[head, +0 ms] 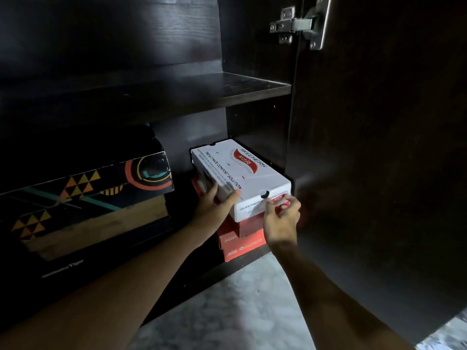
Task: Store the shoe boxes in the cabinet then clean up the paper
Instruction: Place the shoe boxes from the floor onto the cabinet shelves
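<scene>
A white shoe box (242, 173) with red print lies on top of red shoe boxes (240, 241) on the bottom shelf of a dark cabinet (177, 94). My left hand (214, 205) grips the white box's near left corner, thumb on the lid and fingers along the side. My right hand (280, 218) is at the box's front end near its right corner, fingers curled against the end panel; whether they grip it is unclear. No paper is in view.
A large black box (83, 188) with coloured triangles and circles fills the bottom shelf's left part. The open cabinet door (379, 147) stands close on the right, hinge (298, 24) at the top. The upper shelf (252, 89) is bare. Pale marble floor (227, 311) lies below.
</scene>
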The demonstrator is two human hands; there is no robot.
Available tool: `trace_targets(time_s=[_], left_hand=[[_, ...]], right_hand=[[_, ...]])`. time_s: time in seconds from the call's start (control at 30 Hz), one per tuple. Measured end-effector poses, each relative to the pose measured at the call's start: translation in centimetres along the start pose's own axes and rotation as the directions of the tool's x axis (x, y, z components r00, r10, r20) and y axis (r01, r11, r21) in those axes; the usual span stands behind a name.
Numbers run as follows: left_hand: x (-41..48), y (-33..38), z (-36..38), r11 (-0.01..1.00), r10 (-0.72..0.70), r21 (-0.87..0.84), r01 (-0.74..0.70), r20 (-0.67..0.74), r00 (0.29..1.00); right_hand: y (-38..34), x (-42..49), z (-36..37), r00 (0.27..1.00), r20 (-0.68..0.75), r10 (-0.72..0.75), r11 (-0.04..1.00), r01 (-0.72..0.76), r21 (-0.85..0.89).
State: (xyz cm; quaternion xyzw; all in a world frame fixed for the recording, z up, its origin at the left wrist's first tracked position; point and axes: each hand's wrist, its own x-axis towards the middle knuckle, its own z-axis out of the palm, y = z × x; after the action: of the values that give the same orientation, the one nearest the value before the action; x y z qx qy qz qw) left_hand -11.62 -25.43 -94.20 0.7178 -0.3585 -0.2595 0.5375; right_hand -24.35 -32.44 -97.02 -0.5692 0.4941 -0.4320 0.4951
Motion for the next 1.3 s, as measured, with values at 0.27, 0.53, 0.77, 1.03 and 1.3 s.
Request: trace_targets(time_s=[0.27,0.53,0.77,1.03,1.3], left_hand=[[0.5,-1.8,-0.1,0.974,0.003,0.226,0.011,-0.064,0.998],[0.5,-1.0,0.3,0.954,0.04,0.3,-0.013,-0.082,0.996],[-1.8,2.1,1.0,0.975,-0.204,-0.117,0.192,-0.103,0.974],[-9.7,4.5,4.0,0.986,-0.118,-0.118,0.117,-0.001,0.993],[-20.5,9.4,10.6,0.992,-0.06,-0.072,0.101,0.436,0.898]], right_hand=[[-0.9,0.1,1.6,0.96,0.279,-0.003,0.997,0.024,-0.07],[-1.1,0.6,-0.5,0.926,0.37,0.074,0.991,-0.027,-0.131],[-1.5,-1.3,-3.1,0.957,0.29,0.02,0.967,0.055,-0.251],[-5.2,-10.8,-12.9,0.974,0.222,-0.051,0.802,0.172,-0.572],[-5.5,-21.6,-25.1,0.998,0.033,-0.062,0.6,0.064,-0.798]])
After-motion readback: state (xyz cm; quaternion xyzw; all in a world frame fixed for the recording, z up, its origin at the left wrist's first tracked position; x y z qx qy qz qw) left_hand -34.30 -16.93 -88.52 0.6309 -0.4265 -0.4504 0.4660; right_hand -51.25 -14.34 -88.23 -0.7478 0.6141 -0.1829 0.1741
